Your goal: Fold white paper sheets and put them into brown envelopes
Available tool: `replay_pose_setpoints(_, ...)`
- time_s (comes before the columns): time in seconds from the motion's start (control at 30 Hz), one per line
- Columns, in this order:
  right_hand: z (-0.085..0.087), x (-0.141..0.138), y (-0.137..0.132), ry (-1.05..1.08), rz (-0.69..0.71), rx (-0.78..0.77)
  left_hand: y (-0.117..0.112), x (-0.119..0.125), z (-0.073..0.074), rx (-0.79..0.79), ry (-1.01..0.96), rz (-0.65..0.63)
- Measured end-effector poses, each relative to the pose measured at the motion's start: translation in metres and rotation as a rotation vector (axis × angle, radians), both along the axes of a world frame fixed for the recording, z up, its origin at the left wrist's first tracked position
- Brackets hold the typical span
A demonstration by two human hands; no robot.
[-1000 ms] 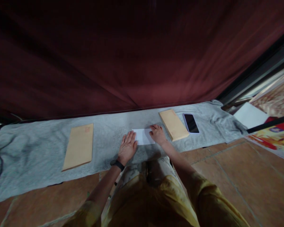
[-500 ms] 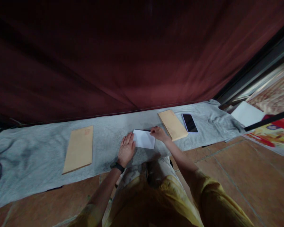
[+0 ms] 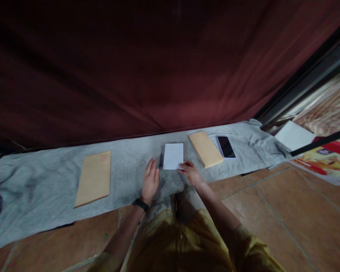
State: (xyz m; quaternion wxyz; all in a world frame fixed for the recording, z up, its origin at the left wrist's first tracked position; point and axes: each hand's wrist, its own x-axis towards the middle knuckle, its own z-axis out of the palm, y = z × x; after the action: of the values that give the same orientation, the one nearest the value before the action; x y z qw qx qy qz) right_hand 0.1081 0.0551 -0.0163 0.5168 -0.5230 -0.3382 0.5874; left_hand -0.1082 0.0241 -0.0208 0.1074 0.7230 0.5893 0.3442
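A small white sheet of paper (image 3: 173,155), seemingly folded, is in front of me above the grey cloth (image 3: 127,166). My right hand (image 3: 190,172) pinches its lower right corner between thumb and fingers. Just left of the paper, my left hand (image 3: 150,180) is apart from it, holding nothing, with fingers stretched out. A dark watch is on the left wrist. To the right of the paper lies a brown envelope stack (image 3: 206,149). Another brown envelope (image 3: 93,178), with a faint red mark at its top, lies farther left.
A phone (image 3: 226,147) with a pale purple case lies right of the envelope stack. A dark red curtain (image 3: 164,75) hangs behind the cloth-covered surface. At the right are a dark bar, a white sheet (image 3: 294,136) and a colourful printed box (image 3: 325,158). Tiled floor (image 3: 260,211) is below.
The paper has turned from wide to upright and moved slightly away from me. My left hand has come off it. My right hand has shifted from its top right to its lower right corner.
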Motion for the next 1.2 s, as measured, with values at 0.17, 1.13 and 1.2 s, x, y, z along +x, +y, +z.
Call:
replay_pose_setpoints(0.17,-0.008,-0.015,-0.007,0.056,-0.078,-0.074,-0.013,0.024,0.002,-0.019,0.255,-0.195)
replay_pose_setpoints(1.13,0.023,0.053,-0.009,-0.826,0.465,0.329,-0.029,0.047,0.003,-0.099,0.577,-0.155)
replay_pose_setpoints(1.2,0.025,0.052,-0.02,-0.934,0.527,0.475,-0.029,0.047,0.002,-0.099,0.576,-0.16)
